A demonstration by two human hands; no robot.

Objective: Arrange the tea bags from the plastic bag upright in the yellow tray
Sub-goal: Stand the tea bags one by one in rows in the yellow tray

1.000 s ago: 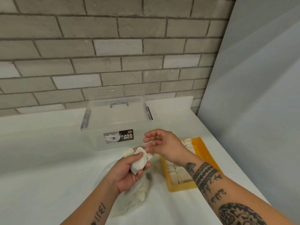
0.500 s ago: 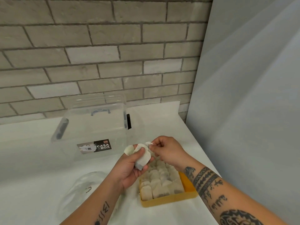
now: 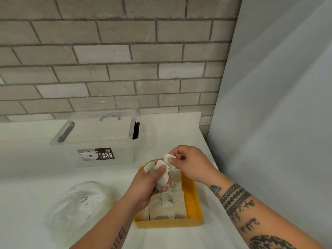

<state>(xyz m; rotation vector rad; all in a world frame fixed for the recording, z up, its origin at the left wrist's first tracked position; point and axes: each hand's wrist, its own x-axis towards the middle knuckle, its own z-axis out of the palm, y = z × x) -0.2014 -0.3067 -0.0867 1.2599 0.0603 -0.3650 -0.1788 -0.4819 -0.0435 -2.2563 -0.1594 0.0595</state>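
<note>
Pinching tea bags (image 3: pixel 162 179): left hand (image 3: pixel 143 188), right hand (image 3: pixel 190 164), seemingly above yellow tray (image 3: pixel 193 200).

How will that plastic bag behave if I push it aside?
The plastic bag looks thin and crumpled, so it would probably buckle rather than slide as one piece. It lies puffed up and slack, so it is likely light. What is inside is unclear, so its weight could surprise you.
</note>
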